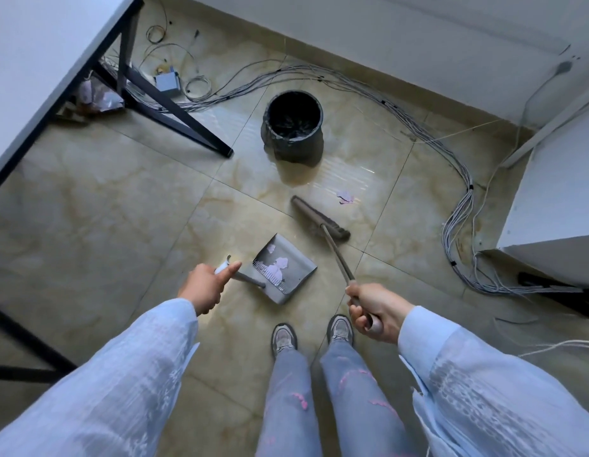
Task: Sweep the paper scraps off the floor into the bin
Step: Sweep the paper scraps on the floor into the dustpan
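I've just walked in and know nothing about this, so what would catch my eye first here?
Probably the two hands low in the middle: the left hand holds a grey dustpan with pale paper scraps in it, and the right hand grips a broom whose head rests on the tiled floor. Beyond them stands a dark bin, and a few scraps lie loose to the broom's right.

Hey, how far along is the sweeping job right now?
Partly done. Several paper scraps already lie in the dustpan, which the left hand holds by its handle. The right hand grips the broom, its head on the floor. Left: a few scraps on the tile beyond the broom, then tipping the pan into the bin.
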`<state>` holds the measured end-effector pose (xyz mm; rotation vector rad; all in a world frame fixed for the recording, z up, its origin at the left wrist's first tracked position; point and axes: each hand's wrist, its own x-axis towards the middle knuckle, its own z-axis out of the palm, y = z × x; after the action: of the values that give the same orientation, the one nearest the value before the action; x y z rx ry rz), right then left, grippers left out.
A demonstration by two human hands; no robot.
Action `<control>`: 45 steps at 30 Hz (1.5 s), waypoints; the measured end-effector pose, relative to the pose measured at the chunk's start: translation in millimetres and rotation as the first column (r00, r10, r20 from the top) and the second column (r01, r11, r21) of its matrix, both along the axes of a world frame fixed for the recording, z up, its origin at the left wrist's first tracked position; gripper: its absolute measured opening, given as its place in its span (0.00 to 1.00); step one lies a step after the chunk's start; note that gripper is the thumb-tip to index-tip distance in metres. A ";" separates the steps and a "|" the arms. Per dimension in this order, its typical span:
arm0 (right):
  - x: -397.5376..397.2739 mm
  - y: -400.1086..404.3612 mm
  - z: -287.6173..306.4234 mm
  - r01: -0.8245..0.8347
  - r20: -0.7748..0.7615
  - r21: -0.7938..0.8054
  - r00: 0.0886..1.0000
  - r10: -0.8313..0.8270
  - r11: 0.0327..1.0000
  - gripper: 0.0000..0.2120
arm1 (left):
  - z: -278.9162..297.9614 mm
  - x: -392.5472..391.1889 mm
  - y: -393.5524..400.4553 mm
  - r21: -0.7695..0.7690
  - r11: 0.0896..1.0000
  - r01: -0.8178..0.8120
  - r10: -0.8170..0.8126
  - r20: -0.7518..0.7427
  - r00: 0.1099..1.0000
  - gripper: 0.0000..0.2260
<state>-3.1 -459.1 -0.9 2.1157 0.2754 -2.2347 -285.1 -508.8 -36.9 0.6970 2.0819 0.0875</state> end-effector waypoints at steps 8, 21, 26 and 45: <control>-33.8 -31.0 9.1 -0.034 -0.037 -0.105 0.999 0.030 0.994 0.11 | -2.1 -11.4 -2.2 -0.002 1.000 0.006 -0.006 0.025 1.000 0.25; 12.1 -45.5 63.9 -0.113 -0.085 -0.186 0.991 0.099 0.976 0.15 | -0.2 -6.4 -10.0 -0.003 1.000 -0.030 0.030 0.042 0.999 0.25; 13.4 -23.6 58.3 -0.062 -0.048 -0.100 0.997 0.058 0.993 0.16 | -0.4 -2.0 -15.3 0.032 0.999 -0.030 0.029 0.024 0.999 0.25; 72.9 118.4 9.5 0.058 0.071 0.169 0.995 -0.071 0.984 0.11 | -9.8 104.1 90.3 0.180 0.984 -0.016 0.000 0.085 0.996 0.27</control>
<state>69.7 -340.7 8.6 2.3202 0.4093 -2.2313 -180.9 -418.5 -46.7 0.7804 2.0121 0.3084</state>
